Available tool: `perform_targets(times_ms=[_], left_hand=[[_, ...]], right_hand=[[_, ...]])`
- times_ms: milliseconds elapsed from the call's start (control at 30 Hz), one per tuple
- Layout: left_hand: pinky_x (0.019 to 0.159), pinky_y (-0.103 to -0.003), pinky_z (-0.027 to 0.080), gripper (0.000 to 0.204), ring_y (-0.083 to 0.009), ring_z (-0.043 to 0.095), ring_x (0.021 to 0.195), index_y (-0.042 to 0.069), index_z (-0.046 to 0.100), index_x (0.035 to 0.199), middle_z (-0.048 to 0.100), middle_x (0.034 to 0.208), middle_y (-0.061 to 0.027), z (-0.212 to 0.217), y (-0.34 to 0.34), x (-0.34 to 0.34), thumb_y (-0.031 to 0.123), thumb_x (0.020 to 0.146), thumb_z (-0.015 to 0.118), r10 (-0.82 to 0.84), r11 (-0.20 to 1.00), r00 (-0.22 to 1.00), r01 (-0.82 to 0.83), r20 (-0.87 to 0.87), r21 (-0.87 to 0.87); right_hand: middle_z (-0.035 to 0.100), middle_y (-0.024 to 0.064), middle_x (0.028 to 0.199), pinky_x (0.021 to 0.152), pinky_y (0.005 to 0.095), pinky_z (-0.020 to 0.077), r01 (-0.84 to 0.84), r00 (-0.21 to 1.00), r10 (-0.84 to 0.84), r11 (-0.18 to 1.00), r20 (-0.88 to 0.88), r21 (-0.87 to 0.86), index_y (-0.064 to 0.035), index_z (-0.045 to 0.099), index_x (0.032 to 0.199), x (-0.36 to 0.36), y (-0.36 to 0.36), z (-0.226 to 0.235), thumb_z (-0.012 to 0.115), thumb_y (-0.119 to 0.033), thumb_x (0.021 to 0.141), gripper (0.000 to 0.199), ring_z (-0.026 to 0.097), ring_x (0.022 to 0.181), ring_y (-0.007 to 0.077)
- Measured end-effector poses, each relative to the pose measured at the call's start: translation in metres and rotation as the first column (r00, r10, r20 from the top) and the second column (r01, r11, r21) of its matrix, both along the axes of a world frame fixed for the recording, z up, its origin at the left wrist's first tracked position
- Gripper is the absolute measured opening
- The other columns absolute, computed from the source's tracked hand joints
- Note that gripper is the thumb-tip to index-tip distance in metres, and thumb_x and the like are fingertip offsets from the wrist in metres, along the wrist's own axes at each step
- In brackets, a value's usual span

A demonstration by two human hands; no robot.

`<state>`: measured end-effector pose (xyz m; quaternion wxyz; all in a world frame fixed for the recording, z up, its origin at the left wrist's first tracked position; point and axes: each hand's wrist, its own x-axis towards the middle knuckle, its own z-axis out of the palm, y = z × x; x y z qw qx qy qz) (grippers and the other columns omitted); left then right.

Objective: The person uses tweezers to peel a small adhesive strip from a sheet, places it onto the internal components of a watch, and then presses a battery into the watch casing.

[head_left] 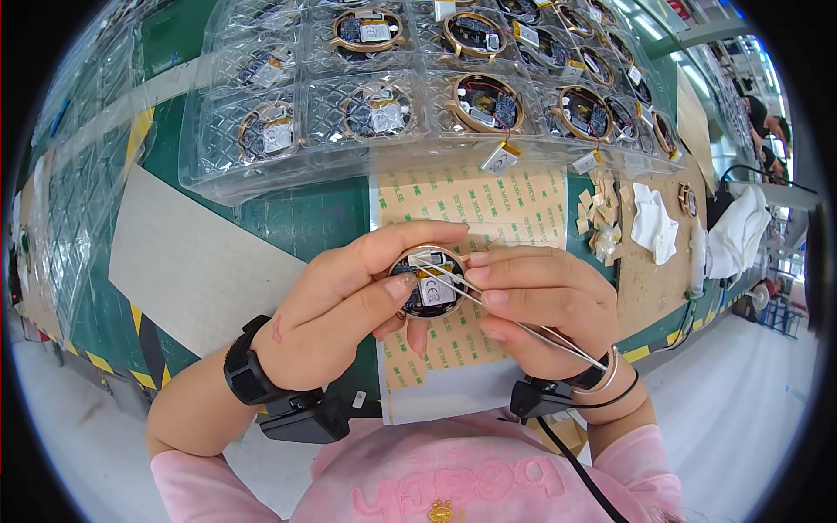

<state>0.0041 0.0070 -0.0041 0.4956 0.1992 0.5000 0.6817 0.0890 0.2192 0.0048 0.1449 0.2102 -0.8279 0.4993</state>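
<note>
My left hand (336, 301) is wrapped round an opened watch case (427, 311) with a gold rim, its thumb pressing on the inside edge. Within the case lie a silver battery (438, 290) and dark electronics. From the right, my right hand (545, 305) pinches metal tweezers (534, 330). Their tips reach into the upper part of the case, by a small pale component; whether they grip it I cannot tell. Beneath both hands lies a tan adhesive sheet (514, 205) with green print.
A clear plastic tray (349, 154) with several opened watch cases spans the far side. A grey board (192, 240) lies at left on the green table. To the right are small tan paper pieces (598, 209), a white cloth (654, 224) and a loose case part (688, 200).
</note>
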Motion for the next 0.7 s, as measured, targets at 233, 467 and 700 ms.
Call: perform_targets(times_ms=[233, 467, 700], left_hand=[[0.063, -0.021, 0.043, 0.042, -0.0088, 0.059, 0.077, 0.002, 0.039, 0.138, 0.057, 0.106, -0.0056, 0.0055, 0.0009, 0.0005, 0.009, 0.098, 0.032, 0.000, 1.000, 0.999, 0.001, 0.035, -0.020], [0.060, -0.020, 0.042, 0.043, -0.0082, 0.059, 0.073, 0.001, 0.039, 0.139, 0.059, 0.102, -0.0055, 0.0020, 0.0011, 0.0027, 0.009, 0.097, 0.034, 0.022, 0.999, 1.000, -0.022, -0.017, -0.049], [0.057, -0.018, 0.041, 0.045, -0.0082, 0.060, 0.070, -0.001, 0.038, 0.139, 0.061, 0.101, -0.0052, -0.0013, 0.0016, 0.0048, 0.014, 0.096, 0.037, 0.039, 0.997, 0.993, -0.046, -0.114, -0.055]], right_hand=[[0.065, 0.0174, 0.100, 0.080, 0.0395, 0.0559, -0.003, 1.000, 0.004, 0.999, 0.027, -0.036, -0.0021, 0.059, 0.097, 0.0006, 0.0011, 0.0000, 0.069, -0.004, 0.082, 0.018, 0.067, 0.092, 0.0317], [0.066, 0.0154, 0.098, 0.078, 0.0381, 0.0559, 0.000, 1.000, 0.001, 1.000, 0.011, -0.025, -0.0032, 0.061, 0.095, 0.0010, 0.0011, -0.0013, 0.069, -0.005, 0.081, 0.016, 0.067, 0.093, 0.0315], [0.068, 0.0144, 0.097, 0.077, 0.0375, 0.0556, 0.008, 1.000, -0.008, 0.999, -0.005, 0.045, -0.0035, 0.062, 0.090, -0.0004, -0.0008, 0.0021, 0.070, -0.004, 0.078, 0.015, 0.067, 0.092, 0.0319]])
